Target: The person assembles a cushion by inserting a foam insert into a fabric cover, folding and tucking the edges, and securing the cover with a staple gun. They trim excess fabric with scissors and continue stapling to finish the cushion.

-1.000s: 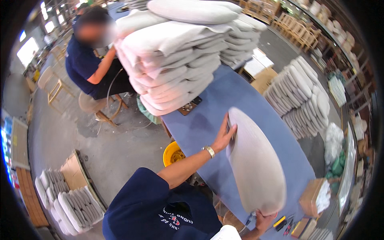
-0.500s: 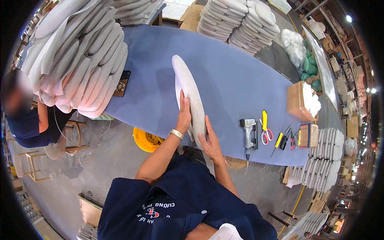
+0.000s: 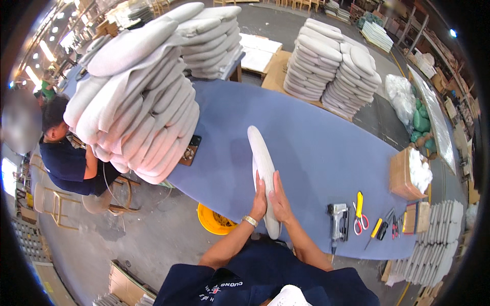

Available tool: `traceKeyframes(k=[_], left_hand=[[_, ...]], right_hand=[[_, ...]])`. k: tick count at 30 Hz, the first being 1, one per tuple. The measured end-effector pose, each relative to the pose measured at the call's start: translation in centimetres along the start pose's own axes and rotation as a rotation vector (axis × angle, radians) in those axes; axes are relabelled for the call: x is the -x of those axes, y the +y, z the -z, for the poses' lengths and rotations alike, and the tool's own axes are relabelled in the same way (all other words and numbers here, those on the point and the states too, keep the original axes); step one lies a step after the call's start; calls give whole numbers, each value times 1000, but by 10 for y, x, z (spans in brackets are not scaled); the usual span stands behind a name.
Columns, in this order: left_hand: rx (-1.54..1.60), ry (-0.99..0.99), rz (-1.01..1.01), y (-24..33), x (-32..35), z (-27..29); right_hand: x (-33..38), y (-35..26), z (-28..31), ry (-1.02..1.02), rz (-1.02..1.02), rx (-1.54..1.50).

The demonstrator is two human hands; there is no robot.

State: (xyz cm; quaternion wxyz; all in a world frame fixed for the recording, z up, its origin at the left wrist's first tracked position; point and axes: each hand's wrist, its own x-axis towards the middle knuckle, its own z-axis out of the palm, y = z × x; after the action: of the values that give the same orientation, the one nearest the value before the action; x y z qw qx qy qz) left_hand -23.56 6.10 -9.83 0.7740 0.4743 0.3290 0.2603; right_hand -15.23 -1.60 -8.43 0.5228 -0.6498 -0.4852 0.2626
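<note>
A light grey fabric seat cushion stands on its narrow edge over the near side of the blue table, its long axis pointing away from me. My left hand, with a watch at the wrist, lies flat along its left face. Against the right face presses my right hand, fingers stretched forward, so the cushion is held between both palms. The cushion's near end is close to my shirt. A second, thinner edge shows along its left side, partly hidden by my left hand.
On the blue table lie a staple gun, yellow-and-red cutters, screwdrivers and a cardboard box. Stacked cushions rise at left beside a phone. A yellow bucket stands below the edge. A co-worker sits at far left.
My view has tilted up, so the scene sits lower and further right. My right hand has moved forward along the cushion, level with my left. The cushion now appears more edge-on.
</note>
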Motion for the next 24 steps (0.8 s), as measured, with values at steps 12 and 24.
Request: traceKeyframes(k=[12, 24], left_hand=[[-263, 13, -90, -37, -13, -35], [-1328, -235, -132, 11, 4, -88]], right_hand=[[-27, 127, 20, -37, -559, -717], [85, 166, 41, -184, -839, -869]])
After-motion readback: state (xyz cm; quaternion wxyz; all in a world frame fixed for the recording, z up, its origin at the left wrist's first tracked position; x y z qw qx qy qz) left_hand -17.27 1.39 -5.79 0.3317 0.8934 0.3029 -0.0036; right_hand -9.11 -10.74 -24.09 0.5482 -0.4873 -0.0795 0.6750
